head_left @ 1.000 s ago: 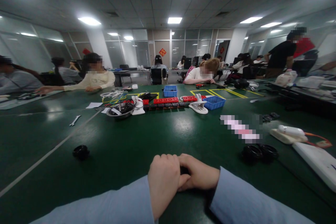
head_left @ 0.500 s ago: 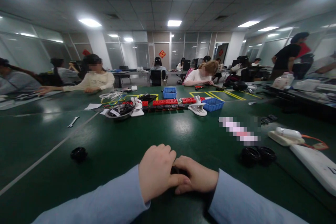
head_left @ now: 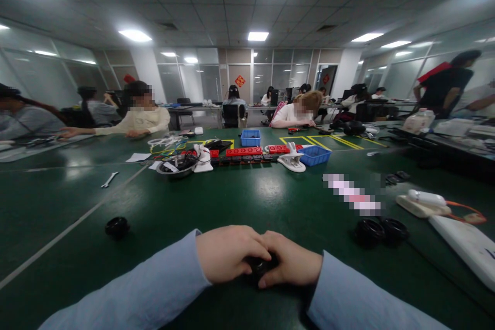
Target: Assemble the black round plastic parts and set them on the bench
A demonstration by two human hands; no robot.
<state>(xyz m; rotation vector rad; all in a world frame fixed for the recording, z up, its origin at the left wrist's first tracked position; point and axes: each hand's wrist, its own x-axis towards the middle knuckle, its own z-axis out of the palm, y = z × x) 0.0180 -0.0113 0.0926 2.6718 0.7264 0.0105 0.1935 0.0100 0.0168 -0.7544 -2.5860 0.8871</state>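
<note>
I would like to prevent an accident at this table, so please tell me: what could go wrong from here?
The black part is largely covered by the left-hand grip and right-hand grip, so a slip might go unnoticed. The loose, round black piece lies beyond the left sleeve, which could knock it.
</note>
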